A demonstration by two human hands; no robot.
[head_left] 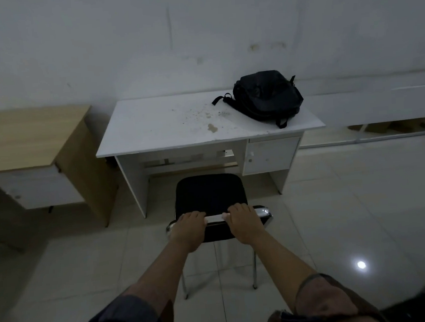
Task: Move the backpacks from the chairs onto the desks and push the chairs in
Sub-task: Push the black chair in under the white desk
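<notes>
Both hands grip the top rail of the chair point(210, 199)'s back: the left hand point(189, 230) and right hand point(244, 222) sit side by side, fingers curled over the rail and pressed together. The seat is bare and stands just short of the white desk point(157, 124)'s knee space. Beyond, the backpack point(267, 96) already lies on the desktop's right end. So the step seems to be pushing the chair in; next needs a straight shove forward between the desk's legs.

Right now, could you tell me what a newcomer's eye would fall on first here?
Two bare hands, left hand and right hand, grip the top of the black padded chair with chrome frame, which faces the white laminate desk. A black fabric backpack lies on the desk's far right corner.
</notes>
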